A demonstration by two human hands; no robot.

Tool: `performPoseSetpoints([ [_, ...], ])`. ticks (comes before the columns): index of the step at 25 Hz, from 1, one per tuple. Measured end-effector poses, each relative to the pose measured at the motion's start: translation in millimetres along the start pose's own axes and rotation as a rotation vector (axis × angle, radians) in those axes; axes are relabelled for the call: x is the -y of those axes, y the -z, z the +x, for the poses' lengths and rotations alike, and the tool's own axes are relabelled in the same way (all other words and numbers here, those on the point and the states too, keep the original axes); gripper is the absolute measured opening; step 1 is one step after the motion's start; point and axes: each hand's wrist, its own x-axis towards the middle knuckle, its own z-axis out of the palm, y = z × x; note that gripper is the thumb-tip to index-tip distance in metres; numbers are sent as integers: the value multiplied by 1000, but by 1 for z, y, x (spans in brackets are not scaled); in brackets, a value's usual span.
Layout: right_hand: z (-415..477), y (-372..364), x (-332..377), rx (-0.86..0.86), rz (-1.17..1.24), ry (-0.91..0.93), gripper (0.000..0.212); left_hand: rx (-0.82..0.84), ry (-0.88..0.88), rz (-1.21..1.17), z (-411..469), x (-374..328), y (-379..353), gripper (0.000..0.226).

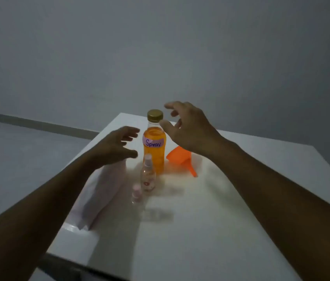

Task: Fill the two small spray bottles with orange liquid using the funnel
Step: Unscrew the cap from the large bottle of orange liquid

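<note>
Now at the very start: cap (155,115) on the big orange bottle (153,147), nothing poured yet, by my reading.

- Big orange bottle stands upright near the far side of the table (231,220), label reads "Spray", nearly full.
- Two small spray bottles stand at its 6 o'clock: the taller one (148,176) just in front of it, the shorter one (136,196) at the taller one's 7 o'clock. Both look capped and without orange liquid; blur makes this unsure.
- Funnel (182,159) lies on its side at the big bottle's 4 o'clock, spout pointing toward 5 o'clock.
- White packet (103,191) lies at 8 o'clock, under my left wrist.

Hands:
- Left hand (117,146): wide, fingers spread and lightly curved, at the bottle's 9 o'clock, near its body, holding nothing.
- Right hand (188,128): wide, fingers arched at 2 o'clock of the cap, thumb just beside the neck; no grip.

Next, I judge: left hand steadies the body, right hand closes on the cap and twists. Then uncap a small bottle and seat the funnel.
</note>
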Motion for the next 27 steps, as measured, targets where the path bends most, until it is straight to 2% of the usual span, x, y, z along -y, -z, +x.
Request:
performPoseSetpoints([
  [2, 23, -9, 3, 100, -147, 4, 49, 141, -74, 68, 10, 3, -3, 71],
  [4, 41, -14, 8, 159, -228, 22, 51, 233, -131, 62, 20, 6, -12, 64],
  [8, 64, -14, 10, 278, -298, 55, 55, 235, -239, 52, 36, 8, -20, 53],
  [15, 69, -11, 11, 365, -326, 119, 34, 308, -243, 75, 42, 13, -23, 45],
  [19, 74, -1, 10, 462, -357, 209, 8, 316, -236, 48, 40, 13, -22, 47],
  [20, 75, 1, 8, 488, -404, 256, 12, 322, -235, 42, 40, 12, -22, 48],
  [22, 80, 7, 5, 534, -490, 330, 48, 325, -218, 26, 40, 13, -23, 51],
  [23, 83, 10, 5, 556, -481, 329, 60, 323, -207, 25, 41, 14, -23, 52],
  [24, 83, 11, 7, 573, -439, 291, 61, 323, -198, 31, 41, 15, -24, 53],
  [26, 83, 10, 11, 577, -383, 188, 51, 322, -198, 34, 40, 16, -25, 51],
  [27, 84, 6, 12, 556, -405, 150, 55, 319, -194, 30, 40, 16, -25, 48],
])
